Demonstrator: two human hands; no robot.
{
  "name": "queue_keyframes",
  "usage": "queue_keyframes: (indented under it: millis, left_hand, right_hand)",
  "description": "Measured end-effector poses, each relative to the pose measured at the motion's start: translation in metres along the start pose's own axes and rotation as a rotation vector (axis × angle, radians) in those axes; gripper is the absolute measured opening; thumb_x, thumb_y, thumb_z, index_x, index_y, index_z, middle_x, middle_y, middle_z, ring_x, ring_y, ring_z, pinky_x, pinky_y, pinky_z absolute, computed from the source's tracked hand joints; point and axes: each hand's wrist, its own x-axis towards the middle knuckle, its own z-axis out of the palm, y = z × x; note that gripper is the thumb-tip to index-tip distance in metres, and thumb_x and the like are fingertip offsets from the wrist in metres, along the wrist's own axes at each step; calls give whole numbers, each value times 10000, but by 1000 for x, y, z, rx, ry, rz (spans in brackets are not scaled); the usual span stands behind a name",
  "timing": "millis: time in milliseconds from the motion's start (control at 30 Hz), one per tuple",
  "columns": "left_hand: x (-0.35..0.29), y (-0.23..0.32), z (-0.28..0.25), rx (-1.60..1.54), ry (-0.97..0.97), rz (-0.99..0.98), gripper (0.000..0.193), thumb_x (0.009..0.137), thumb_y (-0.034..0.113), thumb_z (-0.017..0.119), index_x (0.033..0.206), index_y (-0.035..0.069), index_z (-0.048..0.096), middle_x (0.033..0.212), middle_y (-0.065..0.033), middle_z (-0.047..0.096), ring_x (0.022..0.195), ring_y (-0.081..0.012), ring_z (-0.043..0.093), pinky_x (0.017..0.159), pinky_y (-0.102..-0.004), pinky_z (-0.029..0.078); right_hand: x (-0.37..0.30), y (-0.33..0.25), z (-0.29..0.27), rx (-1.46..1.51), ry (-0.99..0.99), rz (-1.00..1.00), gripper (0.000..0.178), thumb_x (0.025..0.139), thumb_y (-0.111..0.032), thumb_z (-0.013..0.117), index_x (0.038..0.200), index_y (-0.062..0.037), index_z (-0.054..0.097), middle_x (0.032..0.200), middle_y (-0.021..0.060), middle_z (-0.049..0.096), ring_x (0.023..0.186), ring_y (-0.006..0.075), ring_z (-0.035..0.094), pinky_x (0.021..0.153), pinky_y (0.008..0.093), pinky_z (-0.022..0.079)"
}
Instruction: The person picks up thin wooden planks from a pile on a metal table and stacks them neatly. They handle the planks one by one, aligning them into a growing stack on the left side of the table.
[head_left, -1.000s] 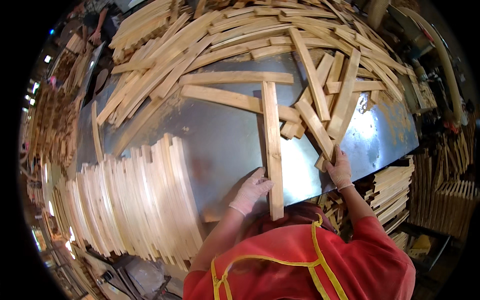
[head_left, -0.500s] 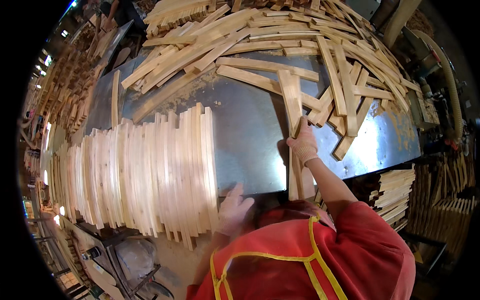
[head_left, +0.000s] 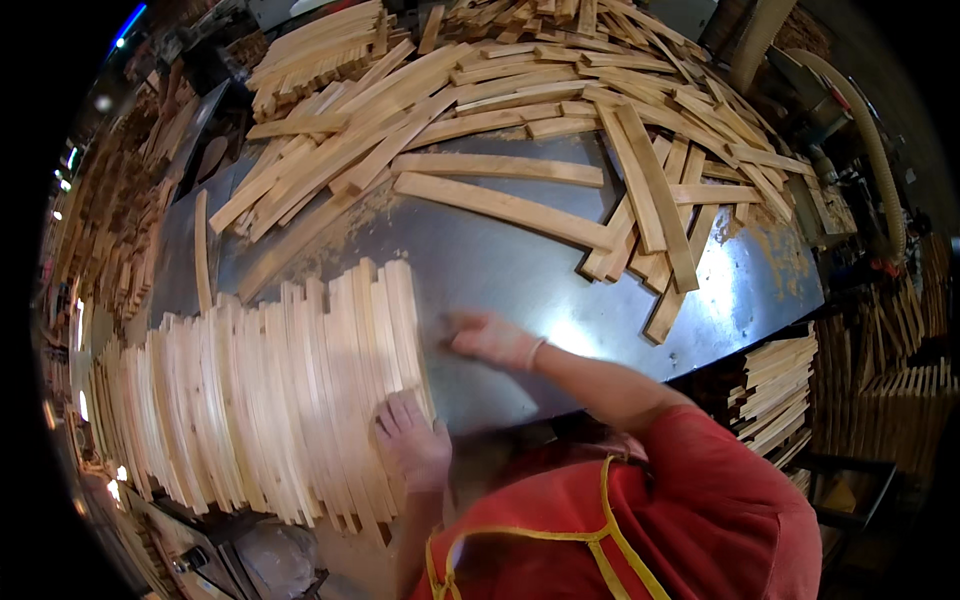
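Note:
My left hand (head_left: 412, 440) is gloved and lies over the near right end of a row of pale wooden strips (head_left: 250, 390), fingers stretched across their tops. The strips stand side by side, packed close, with uneven ends. My right hand (head_left: 492, 340), also gloved, is over the metal tabletop (head_left: 490, 260), a little to the right of the row. Motion smears its fingers, and no strip shows in it. Beyond it, a loose wooden strip (head_left: 505, 212) lies slantwise on the metal.
A large heap of loose wooden strips (head_left: 520, 85) covers the table's far side. Sawdust (head_left: 340, 235) is scattered on the metal. A neat stack of strips (head_left: 310, 60) stands at far left; another stack (head_left: 775, 390) is below the table's right edge. A ribbed hose (head_left: 880, 150) hangs at right.
My right hand has swung left toward the row, and the strip it gripped no longer shows in it. My left hand has moved onto the row's end. The view has shifted.

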Motion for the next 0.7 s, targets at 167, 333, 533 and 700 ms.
queue_keyframes:
  millis: [167,333,533,700]
  left_hand:
    - [-6,3,2,42,77,-24,898,823,349,767,1588,29,422,1624,-201,435,1520,-427,360,1289,-598,229]
    - [3,5,7,52,125,56,805,841,300,737,1534,-9,468,1579,-228,462,1492,-455,379,1254,-619,276]
    - [-1,-1,16,115,143,54,825,794,284,741,1524,3,479,1580,-232,453,1489,-461,381,1255,-624,277]
    - [9,-2,12,72,114,93,834,788,289,738,1526,2,474,1575,-239,455,1484,-472,378,1265,-621,264]
  right_hand:
    - [-40,16,-249,-467,938,370,323,869,-302,745,1086,-69,693,1125,219,746,1064,418,713,911,500,566]
    - [-110,155,-361,-597,916,748,378,852,-345,759,1131,-90,759,1027,227,753,1018,419,731,924,521,573]
    - [-37,99,-384,-826,622,662,502,857,-426,795,1215,-80,733,1082,233,744,1092,395,734,955,458,592]
    - [-13,139,-355,-754,892,734,751,787,-245,852,1444,-75,532,1092,274,718,1106,406,728,954,456,589]
